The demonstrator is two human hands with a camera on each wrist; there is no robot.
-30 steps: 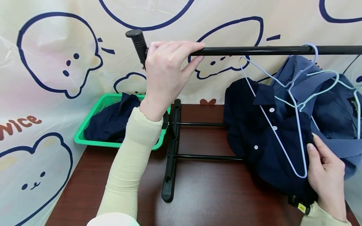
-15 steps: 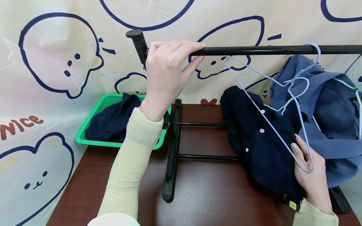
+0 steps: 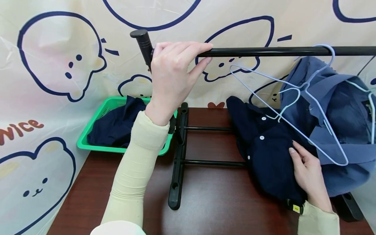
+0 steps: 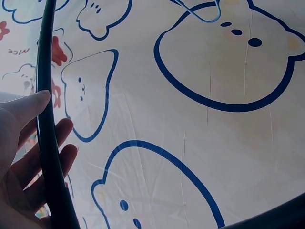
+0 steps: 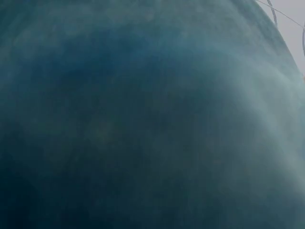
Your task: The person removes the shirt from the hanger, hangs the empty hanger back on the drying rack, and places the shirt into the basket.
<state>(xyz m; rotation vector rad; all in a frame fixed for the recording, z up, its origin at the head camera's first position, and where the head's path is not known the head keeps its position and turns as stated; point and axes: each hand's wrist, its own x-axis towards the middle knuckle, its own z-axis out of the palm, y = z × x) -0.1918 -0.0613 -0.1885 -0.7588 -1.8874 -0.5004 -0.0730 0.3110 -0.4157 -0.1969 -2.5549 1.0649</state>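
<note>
My left hand [image 3: 171, 75] grips the black rail [image 3: 264, 52] near its left end. The left wrist view shows thumb and fingers on either side of that rail. Low on the right, my right hand [image 3: 308, 169] pinches the edge of a navy shirt [image 3: 270, 160] with white buttons. A mint-green hanger [image 3: 293, 101] sticks out at the shirt's top, its hook free of the rail. From the rail dangles a bare light-blue hanger [image 3: 323, 114], turned at an angle in front of the shirts. Blurred dark cloth [image 5: 143, 133] fills most of the right wrist view.
A blue-grey shirt [image 3: 346, 163] is at the far right with another pale hanger [image 3: 372, 117]. Behind my left forearm stands a green basket [image 3: 101, 149] holding dark cloth [image 3: 114, 127]. The rack's black foot [image 3: 175, 182] rests on the brown table [image 3: 211, 202].
My right hand has moved left with the navy shirt and its mint-green hanger. The bare light-blue hanger has swung, its lower corner now further right. My left hand stays on the rail.
</note>
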